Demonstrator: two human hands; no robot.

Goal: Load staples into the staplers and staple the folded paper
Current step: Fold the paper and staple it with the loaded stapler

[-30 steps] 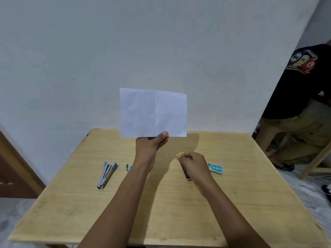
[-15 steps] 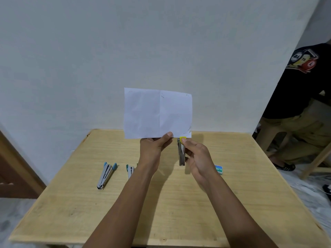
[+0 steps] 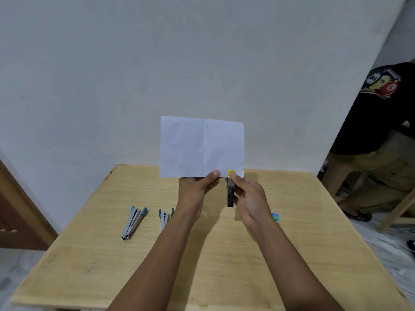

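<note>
My left hand (image 3: pixel 197 189) pinches the lower edge of a folded white paper (image 3: pixel 201 145), holding it upright above the wooden table (image 3: pixel 224 265). My right hand (image 3: pixel 250 198) grips a metal stapler with a yellow tip (image 3: pixel 230 189), held upright with its tip at the paper's lower right corner. A stapler with blue ends (image 3: pixel 133 222) lies on the table to the left. Another with green ends (image 3: pixel 165 217) lies beside it, partly hidden by my left forearm. A small blue-green staple box (image 3: pixel 275 217) peeks out behind my right wrist.
A white wall stands just behind the table. A person in a black shirt (image 3: pixel 381 122) crouches at the right beyond the table, next to a wooden frame (image 3: pixel 399 209). A brown door (image 3: pixel 18 209) is at the left.
My right hand picked the yellow-tipped stapler up from the table and raised it to the paper's lower right corner. The paper shifted slightly to the right.
</note>
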